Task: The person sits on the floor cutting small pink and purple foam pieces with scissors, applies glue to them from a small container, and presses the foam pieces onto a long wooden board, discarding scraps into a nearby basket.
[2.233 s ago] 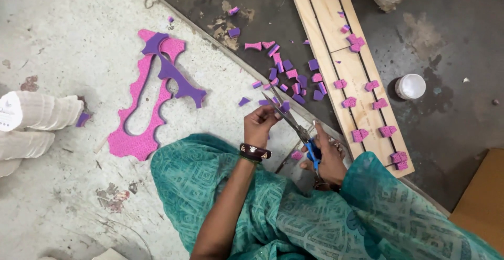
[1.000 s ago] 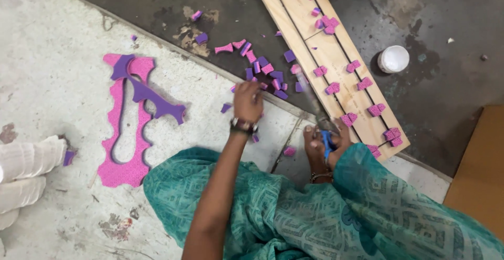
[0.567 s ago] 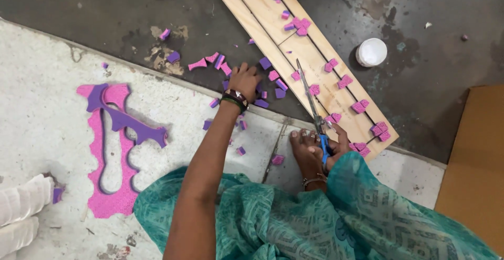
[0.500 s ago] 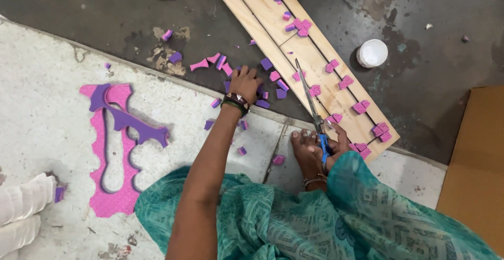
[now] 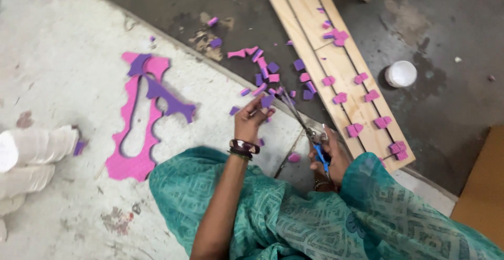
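My left hand (image 5: 251,121) pinches a small purple foam piece (image 5: 267,101) just above the floor. My right hand (image 5: 331,157) grips blue-handled scissors (image 5: 302,123), whose blades point up and left toward that piece, their tips right beside it. Several small pink and purple foam bits (image 5: 273,73) lie scattered on the floor beyond my left hand. Teal patterned cloth (image 5: 315,223) covers my arms and lap at the bottom of the view.
A long wooden board (image 5: 315,8) lies diagonally at upper right with several pink foam pieces on it. A white round lid (image 5: 400,73) sits right of it. A large pink and purple foam cut-out sheet (image 5: 142,118) lies at left, white rolls (image 5: 31,155) at far left, brown cardboard (image 5: 483,197) at right.
My left hand reached out to the scattered bits by the board, then drew back holding a purple piece. The scissors have swung left so the blades meet that piece.
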Action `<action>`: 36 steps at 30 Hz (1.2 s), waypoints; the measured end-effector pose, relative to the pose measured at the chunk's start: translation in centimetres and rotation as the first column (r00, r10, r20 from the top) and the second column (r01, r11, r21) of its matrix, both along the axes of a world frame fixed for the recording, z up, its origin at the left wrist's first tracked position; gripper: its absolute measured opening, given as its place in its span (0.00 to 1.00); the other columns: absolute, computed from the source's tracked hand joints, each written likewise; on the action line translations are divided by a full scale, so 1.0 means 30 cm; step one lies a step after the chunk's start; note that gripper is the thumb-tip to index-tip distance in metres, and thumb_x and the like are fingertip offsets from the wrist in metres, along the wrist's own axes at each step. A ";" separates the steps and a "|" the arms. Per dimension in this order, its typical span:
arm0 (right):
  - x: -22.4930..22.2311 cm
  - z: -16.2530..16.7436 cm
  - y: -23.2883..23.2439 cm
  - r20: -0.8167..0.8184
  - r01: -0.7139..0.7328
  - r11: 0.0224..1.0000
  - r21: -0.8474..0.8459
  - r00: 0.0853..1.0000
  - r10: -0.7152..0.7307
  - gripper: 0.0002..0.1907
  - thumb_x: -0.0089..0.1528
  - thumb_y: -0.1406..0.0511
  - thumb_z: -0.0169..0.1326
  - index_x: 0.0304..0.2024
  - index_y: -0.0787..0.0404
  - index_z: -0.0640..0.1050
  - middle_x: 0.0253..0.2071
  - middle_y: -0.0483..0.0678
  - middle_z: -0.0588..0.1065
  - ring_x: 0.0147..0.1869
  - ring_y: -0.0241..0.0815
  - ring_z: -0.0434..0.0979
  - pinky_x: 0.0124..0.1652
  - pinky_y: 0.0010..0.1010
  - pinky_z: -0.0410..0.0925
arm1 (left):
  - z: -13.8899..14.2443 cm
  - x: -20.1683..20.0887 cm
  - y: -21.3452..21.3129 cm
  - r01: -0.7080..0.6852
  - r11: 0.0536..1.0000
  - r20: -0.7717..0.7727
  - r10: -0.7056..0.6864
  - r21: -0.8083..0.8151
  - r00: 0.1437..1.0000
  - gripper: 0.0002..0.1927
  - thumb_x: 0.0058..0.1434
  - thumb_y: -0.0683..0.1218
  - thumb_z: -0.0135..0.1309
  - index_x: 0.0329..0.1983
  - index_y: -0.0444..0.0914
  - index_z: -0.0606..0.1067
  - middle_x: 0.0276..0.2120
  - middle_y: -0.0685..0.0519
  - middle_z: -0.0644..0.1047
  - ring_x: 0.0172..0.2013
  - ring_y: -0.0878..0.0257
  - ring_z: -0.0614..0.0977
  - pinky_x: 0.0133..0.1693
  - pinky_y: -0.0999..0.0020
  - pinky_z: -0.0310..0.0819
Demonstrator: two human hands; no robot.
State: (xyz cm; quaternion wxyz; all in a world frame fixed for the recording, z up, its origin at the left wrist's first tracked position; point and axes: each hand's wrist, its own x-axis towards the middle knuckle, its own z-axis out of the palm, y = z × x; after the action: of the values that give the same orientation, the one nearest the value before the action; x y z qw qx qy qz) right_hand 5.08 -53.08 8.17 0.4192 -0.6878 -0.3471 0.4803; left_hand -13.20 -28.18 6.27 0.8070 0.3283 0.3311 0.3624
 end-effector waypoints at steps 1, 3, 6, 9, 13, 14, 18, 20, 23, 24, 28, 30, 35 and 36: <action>-0.012 0.013 0.017 -0.011 -0.039 0.998 -0.039 0.999 0.039 0.59 0.55 0.67 0.64 0.79 0.52 0.42 0.49 0.52 0.77 0.44 0.39 0.75 0.40 0.33 0.74 | 0.009 -0.018 -0.025 -0.010 1.000 -0.004 0.010 -0.015 1.000 0.26 0.60 0.29 0.53 0.62 0.34 0.75 0.37 0.59 0.73 0.40 0.66 0.81 0.51 0.64 0.84; -0.028 0.038 0.044 0.047 -0.136 0.988 -0.069 0.989 0.140 0.61 0.55 0.65 0.65 0.79 0.51 0.40 0.48 0.52 0.77 0.44 0.41 0.74 0.42 0.35 0.72 | 0.020 -0.040 -0.056 -0.040 0.999 -0.004 0.040 -0.016 0.999 0.25 0.60 0.30 0.54 0.62 0.34 0.75 0.37 0.58 0.73 0.40 0.66 0.81 0.49 0.65 0.83; -0.041 0.066 0.064 0.186 -0.274 0.961 -0.027 0.943 0.275 0.63 0.54 0.64 0.69 0.77 0.54 0.39 0.48 0.51 0.78 0.45 0.43 0.75 0.45 0.39 0.69 | 0.026 -0.054 -0.084 -0.086 0.996 0.010 0.086 0.024 0.996 0.21 0.60 0.30 0.55 0.57 0.33 0.76 0.38 0.57 0.76 0.39 0.68 0.80 0.46 0.65 0.82; -0.050 0.074 0.071 0.208 -0.318 0.947 0.048 0.931 0.301 0.64 0.54 0.60 0.69 0.77 0.56 0.38 0.48 0.51 0.78 0.47 0.44 0.74 0.47 0.42 0.67 | 0.022 -0.063 -0.112 -0.075 0.995 -0.001 0.075 0.059 0.997 0.13 0.62 0.31 0.55 0.49 0.30 0.78 0.37 0.54 0.80 0.38 0.66 0.82 0.45 0.67 0.81; -0.055 0.073 0.070 0.233 -0.300 0.954 -0.002 0.928 0.292 0.67 0.51 0.54 0.69 0.77 0.55 0.38 0.49 0.51 0.78 0.47 0.47 0.76 0.47 0.42 0.68 | 0.012 -0.078 -0.142 -0.019 0.995 -0.063 0.025 0.099 0.998 0.09 0.62 0.32 0.54 0.45 0.29 0.79 0.35 0.52 0.82 0.37 0.65 0.83 0.44 0.70 0.80; -0.054 0.073 0.070 0.224 -0.289 0.957 -0.038 0.930 0.290 0.67 0.50 0.52 0.69 0.77 0.55 0.38 0.50 0.51 0.78 0.48 0.48 0.76 0.46 0.43 0.68 | 0.011 -0.081 -0.145 -0.010 0.995 -0.078 0.018 0.103 0.997 0.08 0.63 0.32 0.54 0.44 0.29 0.80 0.34 0.52 0.82 0.36 0.65 0.84 0.44 0.71 0.80; -0.054 0.081 0.080 0.315 -0.342 0.929 -0.142 0.874 0.370 0.69 0.50 0.44 0.66 0.77 0.54 0.35 0.54 0.53 0.77 0.49 0.53 0.78 0.49 0.48 0.67 | 0.018 -0.087 -0.158 0.075 0.982 -0.118 -0.055 0.172 0.991 0.09 0.62 0.32 0.55 0.45 0.29 0.80 0.34 0.52 0.82 0.35 0.67 0.82 0.42 0.73 0.77; -0.061 0.090 0.094 0.341 -0.349 0.925 -0.152 0.860 0.380 0.70 0.50 0.44 0.66 0.77 0.54 0.35 0.55 0.58 0.77 0.52 0.59 0.76 0.51 0.55 0.63 | 0.026 -0.085 -0.165 0.092 0.983 -0.144 -0.069 0.161 0.987 0.14 0.62 0.33 0.56 0.51 0.30 0.80 0.34 0.53 0.82 0.35 0.70 0.80 0.41 0.74 0.76; -0.083 0.116 0.124 0.251 -0.252 0.813 -0.525 0.866 0.431 0.73 0.49 0.40 0.63 0.82 0.47 0.33 0.43 0.66 0.77 0.49 0.64 0.81 0.55 0.57 0.67 | 0.029 -0.084 -0.167 0.072 0.990 -0.081 -0.062 0.121 0.995 0.09 0.61 0.33 0.54 0.43 0.27 0.80 0.41 0.55 0.84 0.37 0.71 0.81 0.43 0.74 0.79; -0.092 0.128 0.135 0.336 -0.256 0.869 -0.425 0.846 0.413 0.70 0.50 0.42 0.65 0.81 0.49 0.36 0.51 0.69 0.72 0.55 0.69 0.74 0.56 0.60 0.63 | 0.027 -0.086 -0.165 0.076 0.990 -0.095 -0.065 0.115 0.993 0.10 0.61 0.33 0.55 0.45 0.28 0.80 0.39 0.55 0.83 0.36 0.71 0.81 0.43 0.74 0.78; -0.128 0.183 0.184 0.456 -0.243 0.922 -0.302 0.812 0.364 0.60 0.54 0.47 0.68 0.76 0.49 0.44 0.65 0.71 0.64 0.67 0.75 0.63 0.59 0.65 0.55 | -0.001 -0.103 -0.154 0.059 0.991 -0.085 -0.049 0.117 0.995 0.07 0.62 0.33 0.55 0.42 0.29 0.79 0.34 0.54 0.82 0.35 0.68 0.82 0.43 0.73 0.80; -0.141 0.205 0.204 0.436 -0.195 0.877 -0.440 0.807 0.398 0.56 0.55 0.48 0.66 0.75 0.45 0.47 0.64 0.67 0.67 0.68 0.72 0.65 0.61 0.66 0.55 | -0.023 -0.109 -0.152 0.023 0.993 -0.080 -0.014 0.115 0.997 0.05 0.62 0.33 0.54 0.39 0.29 0.79 0.33 0.53 0.82 0.35 0.67 0.83 0.43 0.72 0.80; -0.144 0.208 0.206 0.347 -0.126 0.874 -0.468 0.884 0.313 0.51 0.55 0.51 0.62 0.76 0.43 0.52 0.58 0.66 0.73 0.64 0.67 0.73 0.61 0.58 0.65 | -0.078 -0.081 -0.166 -0.121 0.991 -0.036 0.119 -0.055 0.992 0.08 0.61 0.32 0.55 0.43 0.29 0.79 0.33 0.52 0.82 0.34 0.67 0.81 0.36 0.75 0.70; -0.143 0.199 0.199 0.382 -0.124 0.889 -0.442 0.870 0.312 0.50 0.55 0.52 0.63 0.75 0.43 0.53 0.59 0.66 0.72 0.64 0.67 0.73 0.60 0.60 0.64 | -0.088 -0.074 -0.168 -0.139 0.986 0.026 0.142 -0.095 0.990 0.09 0.60 0.32 0.54 0.43 0.29 0.79 0.34 0.52 0.82 0.34 0.66 0.81 0.37 0.75 0.72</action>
State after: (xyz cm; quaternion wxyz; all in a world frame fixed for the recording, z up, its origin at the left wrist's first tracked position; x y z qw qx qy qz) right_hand 0.77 -47.11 14.14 0.1202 -0.8052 -0.4036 0.4175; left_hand -15.42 -33.22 3.63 0.7992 0.2603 0.3566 0.4078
